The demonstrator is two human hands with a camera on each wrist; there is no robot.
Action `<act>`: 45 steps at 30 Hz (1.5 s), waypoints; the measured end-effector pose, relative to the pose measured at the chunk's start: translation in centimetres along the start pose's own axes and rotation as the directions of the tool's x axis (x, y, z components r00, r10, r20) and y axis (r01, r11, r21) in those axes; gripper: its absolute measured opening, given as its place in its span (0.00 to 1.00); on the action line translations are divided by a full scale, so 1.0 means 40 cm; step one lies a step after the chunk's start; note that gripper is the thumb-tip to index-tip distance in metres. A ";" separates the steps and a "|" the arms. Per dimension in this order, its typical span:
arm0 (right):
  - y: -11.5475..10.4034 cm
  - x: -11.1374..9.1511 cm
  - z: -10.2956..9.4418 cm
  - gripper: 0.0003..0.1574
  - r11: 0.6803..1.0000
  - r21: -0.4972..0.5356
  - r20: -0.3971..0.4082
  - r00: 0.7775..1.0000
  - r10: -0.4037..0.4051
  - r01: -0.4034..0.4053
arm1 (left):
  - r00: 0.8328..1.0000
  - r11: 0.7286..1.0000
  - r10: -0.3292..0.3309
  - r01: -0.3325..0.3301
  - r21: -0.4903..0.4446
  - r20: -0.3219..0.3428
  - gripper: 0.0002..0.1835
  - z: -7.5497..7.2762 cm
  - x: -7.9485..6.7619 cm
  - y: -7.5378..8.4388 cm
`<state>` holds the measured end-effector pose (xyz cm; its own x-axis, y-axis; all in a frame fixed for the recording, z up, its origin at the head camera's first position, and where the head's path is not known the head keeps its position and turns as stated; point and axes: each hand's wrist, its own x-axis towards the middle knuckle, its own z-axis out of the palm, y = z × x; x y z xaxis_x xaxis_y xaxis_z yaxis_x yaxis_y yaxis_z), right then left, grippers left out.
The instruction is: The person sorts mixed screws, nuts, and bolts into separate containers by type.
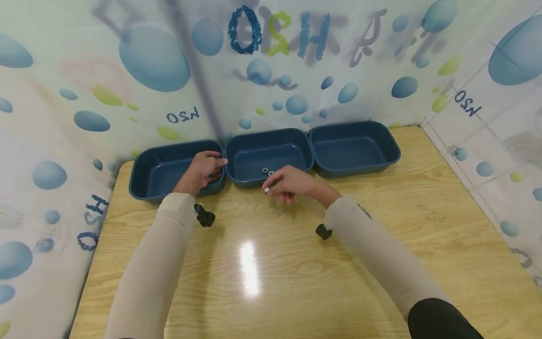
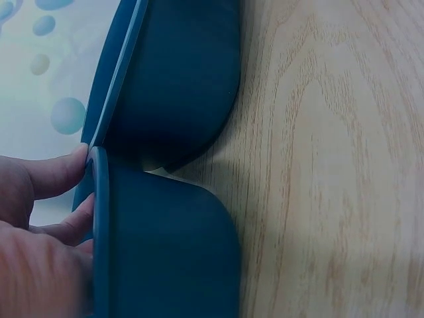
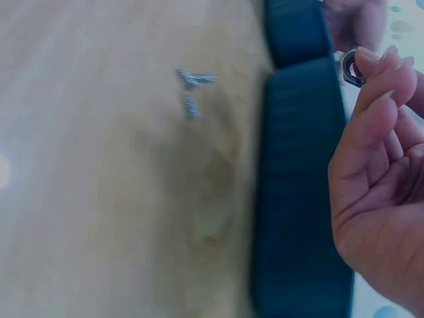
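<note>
My left hand (image 1: 206, 169) reaches into the left blue bin (image 1: 144, 162) at its right end. In the left wrist view the thumb lies at the meeting rims and the fingers are behind the rim, gripping the left bin. My right hand (image 1: 292, 184) pinches a small metal nut (image 3: 353, 69) between thumb and fingertips, just in front of the middle blue bin (image 1: 241, 181). Inside that bin, near its front wall, lie two more nuts (image 1: 265, 170). Several small screws (image 1: 278, 213) rest on the table below the right hand.
A right blue bin (image 1: 355, 146) stands beside the middle one, completing a row along the back of the wooden table (image 1: 296, 282). Behind it hangs a patterned sheet (image 1: 220, 89). Black wrist devices (image 1: 205, 216) hang under both sleeves.
</note>
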<state>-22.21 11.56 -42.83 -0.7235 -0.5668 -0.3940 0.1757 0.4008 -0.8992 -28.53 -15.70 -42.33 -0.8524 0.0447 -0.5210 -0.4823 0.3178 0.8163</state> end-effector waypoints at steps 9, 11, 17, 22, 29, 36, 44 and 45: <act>-0.038 0.015 -0.048 0.20 0.998 0.052 -0.131 0.991 -0.011 0.018 | 1.000 1.000 -0.016 0.017 -0.006 0.004 0.30 -0.004 -0.007 -0.012; -0.036 0.020 -0.057 0.20 0.997 0.071 -0.190 0.982 -0.001 0.014 | 1.000 1.000 -0.014 0.014 -0.003 0.002 0.30 -0.005 -0.008 -0.013; -0.014 0.029 -0.081 0.22 0.987 0.157 -0.336 0.941 0.038 0.016 | 1.000 1.000 -0.011 0.011 -0.013 0.010 0.30 -0.003 -0.008 -0.012; -0.012 0.026 -0.088 0.22 0.982 0.190 -0.366 0.929 0.054 0.018 | 1.000 1.000 -0.007 0.007 -0.009 0.005 0.30 -0.004 -0.006 -0.007; -0.008 0.028 -0.090 0.23 0.983 0.184 -0.368 0.928 0.056 0.014 | 1.000 1.000 -0.009 0.009 -0.013 0.007 0.30 -0.001 -0.009 -0.004; 0.001 0.033 -0.091 0.22 0.987 0.161 -0.359 0.932 0.043 0.016 | 1.000 1.000 -0.012 0.012 -0.004 0.003 0.29 0.001 -0.011 -0.001; 0.001 0.031 -0.094 0.20 0.988 0.151 -0.360 0.932 0.031 0.025 | 1.000 1.000 -0.010 0.010 0.008 -0.002 0.30 0.001 -0.008 0.008; 0.000 0.030 -0.095 0.20 0.988 0.150 -0.358 0.933 0.030 0.026 | 1.000 1.000 -0.011 0.011 0.008 -0.005 0.29 0.002 -0.007 0.009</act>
<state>-25.61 13.61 -42.59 -0.9092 -0.2590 -0.3261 0.2548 0.2732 -0.9276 -28.46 -15.53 -41.89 -0.8481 0.0362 -0.5285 -0.4899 0.3261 0.8085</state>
